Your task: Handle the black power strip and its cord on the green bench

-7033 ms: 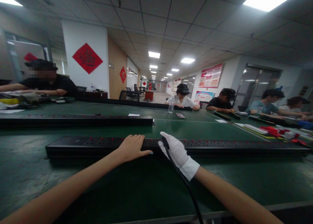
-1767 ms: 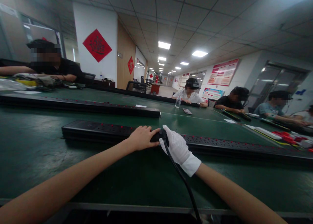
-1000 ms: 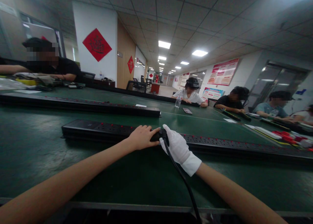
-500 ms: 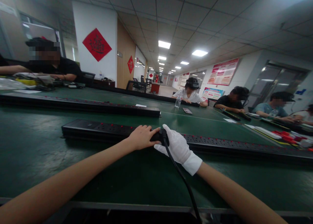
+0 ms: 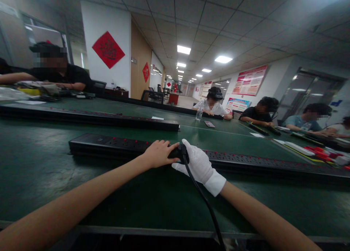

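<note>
A long black power strip (image 5: 246, 164) with red dots along its sockets lies across the green table in front of me. My left hand (image 5: 159, 154), bare, grips the strip left of its middle, fingers over the top and thumb side towards the plug. Right beside it, my right hand (image 5: 199, 163) in a white dotted glove is closed around a black plug (image 5: 181, 151) at the strip's top face. From the plug a black cable (image 5: 203, 196) runs down over the table's front edge. The fingers hide whether the plug sits fully in its socket.
Behind lies a second black power strip (image 5: 131, 121). A water bottle (image 5: 199, 113), a phone (image 5: 209, 124) and paper slips stand or lie farther back. Co-workers sit around the table. At right are a white strip (image 5: 299, 149) and red parts (image 5: 318, 152).
</note>
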{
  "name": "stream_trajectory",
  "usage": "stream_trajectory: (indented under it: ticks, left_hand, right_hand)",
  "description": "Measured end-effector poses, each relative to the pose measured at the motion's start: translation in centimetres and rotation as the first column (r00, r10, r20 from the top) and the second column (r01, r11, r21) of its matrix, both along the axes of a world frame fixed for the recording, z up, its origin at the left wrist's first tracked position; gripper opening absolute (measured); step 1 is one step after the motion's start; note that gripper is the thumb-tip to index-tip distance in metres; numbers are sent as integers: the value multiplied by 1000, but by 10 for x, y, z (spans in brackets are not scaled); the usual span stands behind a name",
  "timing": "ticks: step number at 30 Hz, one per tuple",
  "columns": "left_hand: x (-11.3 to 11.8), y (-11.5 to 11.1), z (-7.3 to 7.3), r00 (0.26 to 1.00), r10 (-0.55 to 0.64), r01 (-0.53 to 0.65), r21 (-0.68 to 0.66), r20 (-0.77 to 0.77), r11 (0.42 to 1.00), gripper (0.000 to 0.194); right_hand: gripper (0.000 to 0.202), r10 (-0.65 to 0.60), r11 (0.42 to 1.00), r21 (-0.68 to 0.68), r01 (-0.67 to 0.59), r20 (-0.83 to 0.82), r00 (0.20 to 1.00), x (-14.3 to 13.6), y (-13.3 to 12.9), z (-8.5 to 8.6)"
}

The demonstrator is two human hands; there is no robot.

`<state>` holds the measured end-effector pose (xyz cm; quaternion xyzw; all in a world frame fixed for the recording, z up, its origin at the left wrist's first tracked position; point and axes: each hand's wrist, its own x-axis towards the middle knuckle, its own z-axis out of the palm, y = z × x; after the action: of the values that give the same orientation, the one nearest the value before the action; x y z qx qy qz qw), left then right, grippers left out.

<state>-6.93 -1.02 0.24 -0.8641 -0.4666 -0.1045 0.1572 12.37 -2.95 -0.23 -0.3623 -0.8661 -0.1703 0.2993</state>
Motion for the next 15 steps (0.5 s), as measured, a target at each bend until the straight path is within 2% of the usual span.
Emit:
stream_trajectory:
  ticks: [15]
  left_hand:
    - [-1,-2,2,1000,-13,13,-3,-17,1000,70]
  right_hand:
    - [81,-2,1000,-13,2,-10,1000,-1,-1,0]
